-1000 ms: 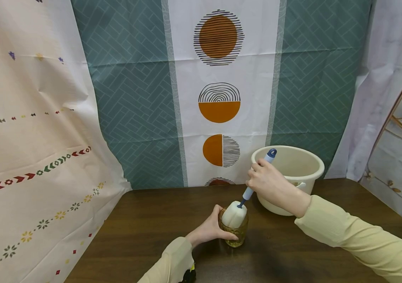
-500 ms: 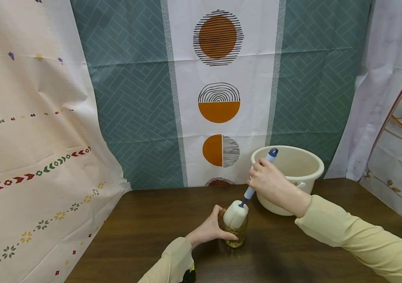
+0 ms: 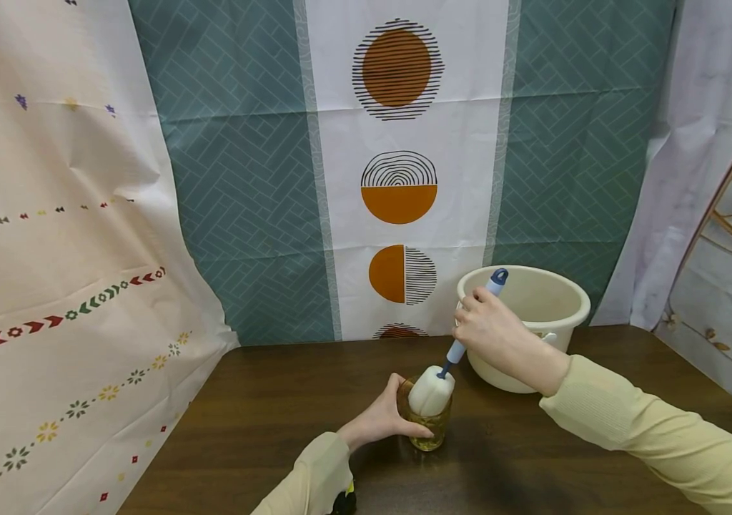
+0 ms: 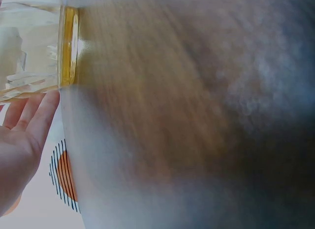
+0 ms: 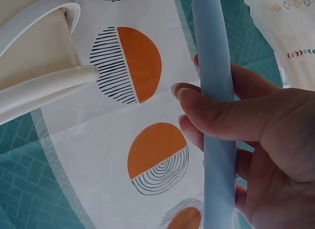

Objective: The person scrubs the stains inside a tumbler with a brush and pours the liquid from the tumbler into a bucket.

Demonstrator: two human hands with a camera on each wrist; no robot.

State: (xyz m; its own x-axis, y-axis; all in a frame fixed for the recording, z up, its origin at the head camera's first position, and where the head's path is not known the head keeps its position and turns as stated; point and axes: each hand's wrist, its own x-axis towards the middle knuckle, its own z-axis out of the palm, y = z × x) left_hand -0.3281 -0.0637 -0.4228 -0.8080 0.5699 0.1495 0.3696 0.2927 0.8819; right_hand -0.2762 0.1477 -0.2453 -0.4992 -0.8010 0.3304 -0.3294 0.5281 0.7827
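An amber glass cup (image 3: pixel 428 438) stands on the brown table, and my left hand (image 3: pixel 380 416) grips it from the left with the thumb across its front. In the left wrist view the ribbed cup (image 4: pixel 34 47) lies against the fingers of that hand (image 4: pixel 22 140). My right hand (image 3: pixel 501 332) holds a sponge brush by its pale blue handle (image 3: pixel 455 351), which tilts up to the right. The white sponge head (image 3: pixel 431 391) sits partly inside the cup, its lower end behind the glass. In the right wrist view, thumb and fingers wrap round the handle (image 5: pixel 218 155).
A cream bucket (image 3: pixel 575 325) stands behind and right of the cup, close to my right forearm. Patterned cloths (image 3: pixel 250 179) hang at the back and sides. Beside my left sleeve, a small black and yellow thing (image 3: pixel 344 498) shows on the table (image 3: pixel 263 408).
The sponge head has shifted slightly to the right within the cup, and the brush handle has moved a little right with my right hand. My left hand and the cup stay put.
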